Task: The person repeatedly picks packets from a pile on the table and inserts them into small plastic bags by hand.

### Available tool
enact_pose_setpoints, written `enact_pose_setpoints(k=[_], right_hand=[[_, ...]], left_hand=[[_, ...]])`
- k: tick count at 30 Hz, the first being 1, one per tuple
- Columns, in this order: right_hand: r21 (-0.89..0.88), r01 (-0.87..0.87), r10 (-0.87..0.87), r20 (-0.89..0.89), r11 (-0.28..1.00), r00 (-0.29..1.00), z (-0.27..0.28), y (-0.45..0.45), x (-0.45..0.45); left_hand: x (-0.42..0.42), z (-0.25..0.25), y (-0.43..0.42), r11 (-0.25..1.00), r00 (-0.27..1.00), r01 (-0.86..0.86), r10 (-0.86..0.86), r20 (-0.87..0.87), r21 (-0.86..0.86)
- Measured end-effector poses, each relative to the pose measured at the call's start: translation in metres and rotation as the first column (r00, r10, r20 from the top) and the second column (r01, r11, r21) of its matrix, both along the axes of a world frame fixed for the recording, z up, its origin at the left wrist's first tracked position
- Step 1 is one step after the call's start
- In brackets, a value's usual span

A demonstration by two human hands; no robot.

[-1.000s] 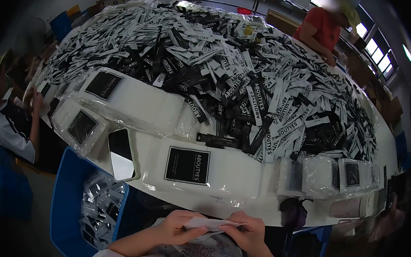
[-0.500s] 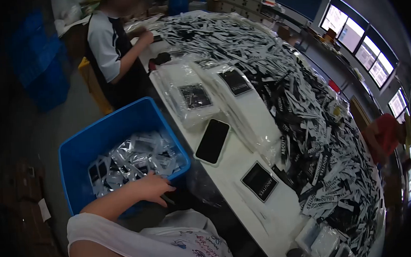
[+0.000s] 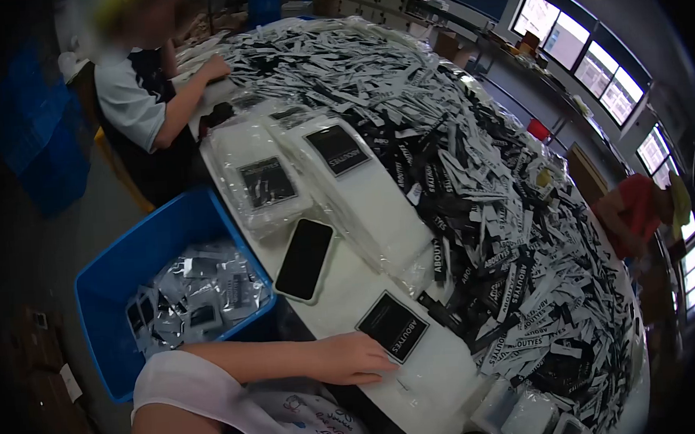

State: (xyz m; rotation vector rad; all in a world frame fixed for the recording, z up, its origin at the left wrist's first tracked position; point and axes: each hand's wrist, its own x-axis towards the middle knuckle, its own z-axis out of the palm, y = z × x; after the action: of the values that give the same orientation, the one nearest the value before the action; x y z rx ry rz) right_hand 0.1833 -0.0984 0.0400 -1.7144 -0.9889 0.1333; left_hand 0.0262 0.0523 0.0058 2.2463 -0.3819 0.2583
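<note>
My left hand (image 3: 354, 358) reaches across from the left, with its fingers stretched out over the near table edge. Its fingertips lie at the lower left edge of a black square label (image 3: 392, 326) printed "ABOUTYES", which seems to belong to a clear plastic bag lying flat. Nothing shows between the fingers. A phone (image 3: 305, 259) with a dark screen and pale case lies just beyond the hand. Left of the forearm stands a blue bin (image 3: 104, 343) with several small filled clear packets (image 3: 201, 293) inside. My right hand is out of view.
Stacked clear bags with black labels (image 3: 335, 150) lie further along the white table (image 3: 423, 419). A big heap of black and white printed strips (image 3: 472, 169) covers its far side. One person (image 3: 129, 99) works at the far left, another (image 3: 634, 211) at the right.
My left hand has moved right from above the blue bin's rim to the black label on the table. The head view has shifted, so the table and bin appear further left.
</note>
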Motion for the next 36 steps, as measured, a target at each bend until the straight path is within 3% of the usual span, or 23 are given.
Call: enact_pose_setpoints(k=[1,3,6,7,8,10,12,14,16,17,19,20,22,23,25,26,28,29,30,32,33,34,36], right_hand=[[-0.010,0.089,-0.089,0.016,0.996,0.996,0.002,-0.009,0.013],[-0.024,0.302,-0.301,0.048,0.953,0.952,0.004,-0.033,0.036],[-0.045,0.567,-0.560,0.101,0.823,0.822,0.004,-0.069,0.057],[-0.051,0.630,-0.622,0.116,0.775,0.774,0.008,-0.075,0.058],[-0.241,0.708,-0.616,0.360,0.664,0.701,-0.018,-0.071,0.081],[-0.274,0.737,-0.646,0.357,0.617,0.674,-0.045,-0.056,0.102],[-0.399,0.701,-0.680,0.222,0.591,0.699,-0.039,-0.039,0.105],[-0.364,0.725,-0.691,0.246,0.585,0.680,-0.058,-0.042,0.112],[-0.163,0.720,-0.738,-0.125,0.674,0.663,-0.053,-0.046,0.115],[-0.081,0.765,-0.768,-0.014,0.639,0.640,-0.049,-0.053,0.115],[-0.126,0.805,-0.813,-0.159,0.580,0.560,-0.039,-0.075,0.117],[-0.039,0.805,-0.772,-0.313,0.592,0.553,-0.029,-0.083,0.113],[-0.012,0.794,-0.778,-0.211,0.608,0.593,0.000,-0.097,0.098],[0.066,0.758,-0.761,0.032,0.649,0.648,0.007,-0.099,0.087],[-0.150,0.504,-0.447,0.297,0.851,0.844,0.040,-0.100,0.056],[-0.243,0.315,-0.229,0.327,0.917,0.917,0.048,-0.097,0.042],[-0.339,-0.038,0.133,0.260,0.940,0.956,0.052,-0.085,0.015],[-0.329,-0.192,0.263,0.185,0.925,0.947,0.051,-0.083,0.004],[-0.328,-0.193,0.263,0.187,0.925,0.946,0.052,-0.088,-0.002],[-0.116,0.020,-0.057,-0.322,0.993,0.945,0.048,-0.101,-0.013],[0.281,0.290,-0.138,-0.458,0.915,0.878,0.035,-0.103,-0.020],[0.301,0.305,-0.126,-0.493,0.903,0.861,0.021,-0.119,-0.019],[0.270,0.282,-0.127,-0.475,0.921,0.871,-0.008,-0.131,-0.027]], left_hand=[[0.013,-0.006,-0.008,1.000,0.992,-0.016,0.019,0.123,-0.025],[0.035,-0.007,-0.021,1.000,0.988,-0.010,0.009,0.153,0.006],[0.050,-0.007,-0.032,0.970,0.996,-0.065,0.049,0.071,0.236],[0.050,-0.015,-0.035,0.948,0.994,-0.100,0.083,0.068,0.303],[0.051,-0.017,-0.036,0.952,0.997,-0.060,0.040,0.072,0.300],[0.050,-0.015,-0.035,0.952,0.996,-0.075,0.058,0.066,0.298],[0.051,-0.015,-0.035,0.955,0.997,-0.062,0.047,0.060,0.289],[0.051,-0.015,-0.035,0.963,0.997,-0.082,0.075,0.036,0.255],[0.052,-0.016,-0.033,0.960,0.996,-0.081,0.072,0.045,0.267],[0.051,-0.016,-0.034,0.960,0.996,-0.086,0.077,0.044,0.268],[0.051,-0.015,-0.033,0.968,0.998,-0.059,0.057,0.018,0.245],[0.051,-0.014,-0.032,0.974,0.999,-0.037,0.039,-0.006,0.222],[0.049,0.004,-0.030,0.972,0.996,-0.082,0.072,0.055,0.220],[0.047,0.014,-0.030,0.969,0.987,-0.134,0.112,0.112,0.208],[0.045,0.027,-0.032,0.952,0.953,-0.240,0.194,0.233,0.189],[0.046,0.036,-0.033,0.926,0.894,-0.345,0.275,0.354,0.153],[0.056,0.060,-0.040,0.905,0.895,-0.371,0.290,0.338,0.207],[0.059,0.055,-0.042,0.947,0.991,-0.130,0.128,0.027,0.294],[0.063,0.049,-0.045,0.947,0.955,0.128,-0.037,-0.296,0.295],[0.056,0.032,-0.056,0.965,0.972,0.110,-0.054,-0.228,0.239],[0.051,0.029,-0.058,0.997,0.934,0.073,-0.066,-0.352,0.008],[0.047,0.028,-0.060,0.976,0.878,0.004,-0.106,-0.466,-0.216],[0.044,0.025,-0.071,0.954,0.846,0.038,-0.188,-0.499,-0.296]])
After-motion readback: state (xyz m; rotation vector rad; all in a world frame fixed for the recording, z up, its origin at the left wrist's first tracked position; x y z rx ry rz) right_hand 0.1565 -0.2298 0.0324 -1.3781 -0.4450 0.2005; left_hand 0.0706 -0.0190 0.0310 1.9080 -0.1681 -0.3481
